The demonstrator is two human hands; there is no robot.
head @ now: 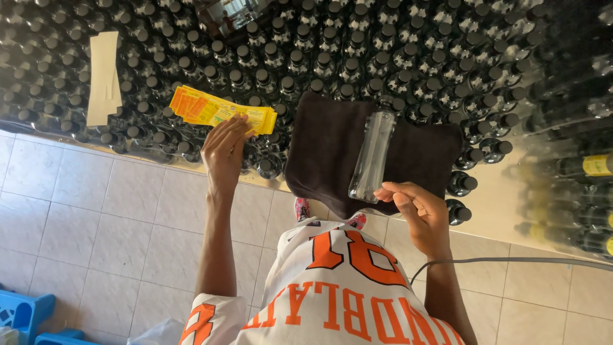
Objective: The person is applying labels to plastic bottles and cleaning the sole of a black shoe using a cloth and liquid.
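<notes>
My left hand [225, 150] reaches out flat, its fingertips touching a fanned stack of yellow and orange labels [220, 110] that rests on top of the bottle caps. My right hand [418, 207] curls near the base of a clear plastic bottle [373, 154], thumb and fingers just touching it. The bottle lies on its side on a dark brown folded cloth [325, 147] spread over the bottles, its cap pointing away from me.
A dense field of upright dark-capped bottles [332, 57] fills the table. White backing strips [103, 76] lie at the far left. Labelled bottles [587, 167] lie at the right. Blue crates [25, 319] stand on the tiled floor at lower left. A grey cable [511, 260] runs by my right wrist.
</notes>
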